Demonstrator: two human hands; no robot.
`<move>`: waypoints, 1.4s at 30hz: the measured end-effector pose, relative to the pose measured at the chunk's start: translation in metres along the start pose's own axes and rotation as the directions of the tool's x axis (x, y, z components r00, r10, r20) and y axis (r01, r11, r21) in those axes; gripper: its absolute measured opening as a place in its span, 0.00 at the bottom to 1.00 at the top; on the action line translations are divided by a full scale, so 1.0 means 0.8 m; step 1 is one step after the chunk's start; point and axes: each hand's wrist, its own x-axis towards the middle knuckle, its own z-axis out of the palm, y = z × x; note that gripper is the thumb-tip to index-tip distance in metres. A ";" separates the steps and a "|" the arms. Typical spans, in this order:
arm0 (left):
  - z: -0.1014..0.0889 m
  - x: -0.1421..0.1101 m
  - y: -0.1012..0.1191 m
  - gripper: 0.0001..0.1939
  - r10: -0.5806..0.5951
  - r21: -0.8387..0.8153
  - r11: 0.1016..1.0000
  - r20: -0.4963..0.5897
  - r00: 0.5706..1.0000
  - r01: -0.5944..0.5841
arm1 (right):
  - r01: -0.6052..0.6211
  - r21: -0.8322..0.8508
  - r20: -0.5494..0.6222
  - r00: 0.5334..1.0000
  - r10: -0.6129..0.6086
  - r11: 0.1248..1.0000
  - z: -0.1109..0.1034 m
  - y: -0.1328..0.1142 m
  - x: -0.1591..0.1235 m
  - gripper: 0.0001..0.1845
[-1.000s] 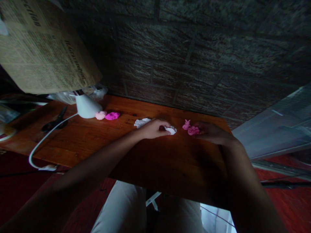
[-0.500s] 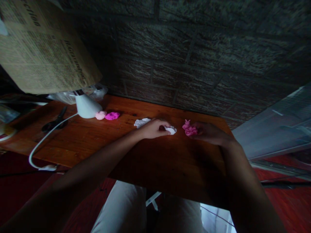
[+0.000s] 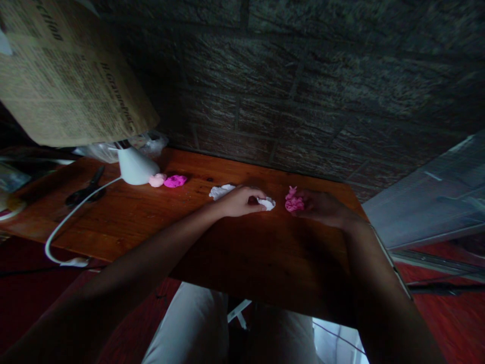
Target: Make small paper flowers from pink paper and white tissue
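My left hand (image 3: 242, 200) is closed on a small piece of white clay (image 3: 267, 203), pinched between thumb and fingers just over the wooden table (image 3: 242, 242). Behind that wrist lies a larger white clay lump (image 3: 221, 191). To the right, my right hand (image 3: 322, 206) has its fingers closed around the side of a pink clay figure (image 3: 294, 200), which has a knobbly body and two small points on top. A short gap separates the figure from the white piece. The palm side of my right hand is hidden.
A white lamp base (image 3: 137, 166) under a newsprint shade (image 3: 76, 76) stands at left, with pale pink clay (image 3: 157, 180) and magenta clay (image 3: 175, 181) beside it. Black scissors (image 3: 85, 191) and a white cord (image 3: 55, 237) lie further left. A stone-patterned wall (image 3: 273, 91) borders the back.
My right hand has shifted slightly left, and the pink figure's body has turned a little with it. My left hand and the white piece stay where they were.
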 end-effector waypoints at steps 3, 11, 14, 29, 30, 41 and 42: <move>0.000 0.001 -0.001 0.12 -0.006 0.005 1.000 -0.002 1.000 0.006 | -0.055 0.015 0.011 0.998 0.055 0.998 -0.001 0.002 -0.001 0.22; 0.001 0.000 -0.005 0.12 0.006 0.009 1.000 -0.010 1.000 -0.006 | -0.059 0.014 0.039 0.998 0.058 0.998 -0.010 -0.002 -0.004 0.20; 0.001 0.000 -0.003 0.12 0.003 0.005 1.000 -0.016 1.000 -0.003 | -0.026 -0.048 0.027 0.999 0.027 0.999 -0.009 -0.007 -0.004 0.18; -0.003 0.000 0.002 0.12 -0.008 -0.015 1.000 -0.001 1.000 0.008 | 0.175 -0.312 -0.145 0.963 -0.229 0.934 0.024 -0.039 0.002 0.20; -0.004 -0.001 0.003 0.12 -0.014 -0.010 1.000 0.000 1.000 0.014 | 0.170 -0.315 -0.145 0.964 -0.224 0.934 0.024 -0.038 0.001 0.20; -0.006 -0.002 0.006 0.13 0.011 -0.026 1.000 -0.020 1.000 -0.012 | 0.132 -0.338 -0.125 0.975 -0.184 0.932 0.019 -0.036 0.000 0.20; -0.005 -0.002 0.005 0.13 0.015 -0.026 1.000 -0.020 1.000 -0.016 | 0.132 -0.333 -0.129 0.974 -0.184 0.934 0.017 -0.035 -0.001 0.21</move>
